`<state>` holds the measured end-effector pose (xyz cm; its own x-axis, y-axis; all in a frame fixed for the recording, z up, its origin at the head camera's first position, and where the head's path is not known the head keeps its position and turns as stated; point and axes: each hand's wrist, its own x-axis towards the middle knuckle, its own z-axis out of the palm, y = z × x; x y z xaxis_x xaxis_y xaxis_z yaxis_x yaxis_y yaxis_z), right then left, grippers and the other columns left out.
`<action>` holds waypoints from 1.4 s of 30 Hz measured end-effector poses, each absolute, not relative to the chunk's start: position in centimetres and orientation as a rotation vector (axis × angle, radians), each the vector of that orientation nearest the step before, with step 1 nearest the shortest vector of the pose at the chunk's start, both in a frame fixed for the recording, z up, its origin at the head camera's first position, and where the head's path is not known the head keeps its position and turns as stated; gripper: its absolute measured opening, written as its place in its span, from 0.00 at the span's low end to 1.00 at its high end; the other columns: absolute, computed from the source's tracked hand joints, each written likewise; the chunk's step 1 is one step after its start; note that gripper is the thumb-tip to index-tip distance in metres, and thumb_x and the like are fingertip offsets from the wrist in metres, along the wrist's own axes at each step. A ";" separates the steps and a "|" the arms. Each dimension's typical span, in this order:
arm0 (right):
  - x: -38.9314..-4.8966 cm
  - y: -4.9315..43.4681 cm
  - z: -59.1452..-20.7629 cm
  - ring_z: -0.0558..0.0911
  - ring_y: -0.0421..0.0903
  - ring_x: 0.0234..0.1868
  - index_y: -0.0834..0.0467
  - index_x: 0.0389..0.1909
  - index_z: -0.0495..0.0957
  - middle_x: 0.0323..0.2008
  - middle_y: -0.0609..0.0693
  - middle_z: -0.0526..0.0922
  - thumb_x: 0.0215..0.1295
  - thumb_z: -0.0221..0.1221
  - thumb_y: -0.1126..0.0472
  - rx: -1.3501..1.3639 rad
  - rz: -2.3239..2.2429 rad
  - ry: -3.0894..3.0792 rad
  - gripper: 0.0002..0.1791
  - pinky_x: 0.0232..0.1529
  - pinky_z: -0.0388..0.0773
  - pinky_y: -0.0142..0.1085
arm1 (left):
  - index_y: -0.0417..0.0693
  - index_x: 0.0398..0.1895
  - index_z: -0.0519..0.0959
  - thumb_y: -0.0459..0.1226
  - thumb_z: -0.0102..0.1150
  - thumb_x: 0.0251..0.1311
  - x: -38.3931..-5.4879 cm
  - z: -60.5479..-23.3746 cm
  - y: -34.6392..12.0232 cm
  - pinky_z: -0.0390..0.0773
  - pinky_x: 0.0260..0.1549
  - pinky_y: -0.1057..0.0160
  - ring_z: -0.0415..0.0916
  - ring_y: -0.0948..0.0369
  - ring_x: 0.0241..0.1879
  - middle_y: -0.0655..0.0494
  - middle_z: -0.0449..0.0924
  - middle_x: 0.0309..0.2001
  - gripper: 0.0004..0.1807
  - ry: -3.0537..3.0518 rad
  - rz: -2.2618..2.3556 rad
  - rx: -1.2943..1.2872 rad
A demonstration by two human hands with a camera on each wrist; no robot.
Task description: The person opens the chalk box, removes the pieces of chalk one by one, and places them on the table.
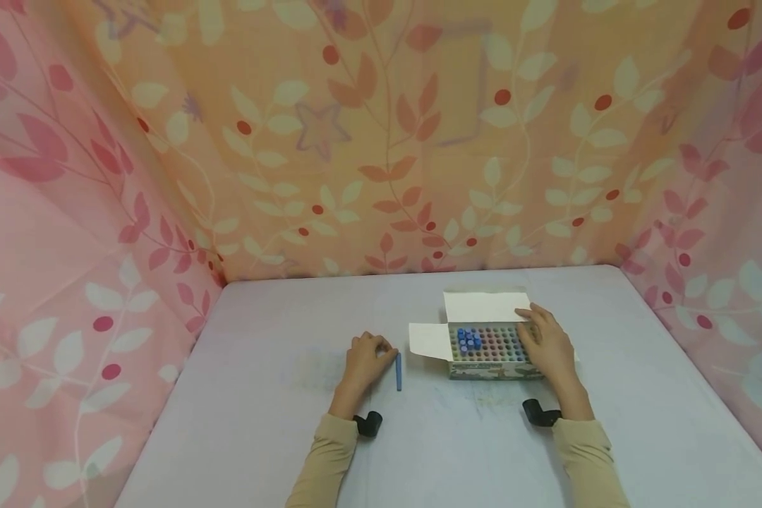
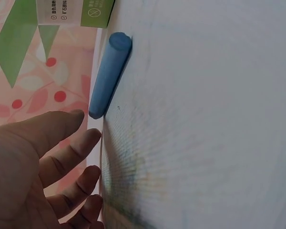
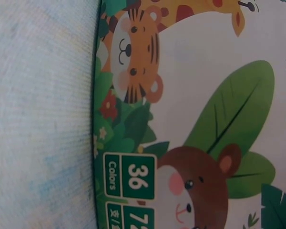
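A single blue chalk stick (image 1: 398,372) lies on the white table, left of the open chalk box (image 1: 497,371). My left hand (image 1: 367,361) is at its far end, fingers loosely bent. In the left wrist view, the thumb tip of the left hand (image 2: 43,162) is close to the end of the blue chalk stick (image 2: 109,76), with a small gap between them. My right hand (image 1: 549,346) rests over the right end of the box, fingers near the raised lid. Only the box's printed side (image 3: 205,114) shows in the right wrist view, without fingers.
Inside the box, rows of coloured chalk ends show, with several blue sticks (image 1: 468,341) standing higher at the left. The white lid (image 1: 482,307) stands raised at the back, and a side flap (image 1: 428,340) sticks out left. Patterned curtains (image 1: 387,141) surround the table.
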<state>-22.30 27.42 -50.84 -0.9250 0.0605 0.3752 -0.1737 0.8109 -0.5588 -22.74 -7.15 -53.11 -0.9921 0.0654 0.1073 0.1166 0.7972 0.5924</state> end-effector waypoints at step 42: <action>-22.3 27.3 -50.4 0.67 0.70 0.56 0.58 0.55 0.74 0.62 0.64 0.65 0.66 0.53 0.57 0.096 0.871 -2.610 0.18 0.45 0.64 0.65 | 0.54 0.34 0.81 0.42 0.59 0.59 -23.5 -45.2 -0.4 0.65 0.37 0.63 0.65 0.60 0.36 0.54 0.75 0.36 0.04 -2.531 -1.187 -0.592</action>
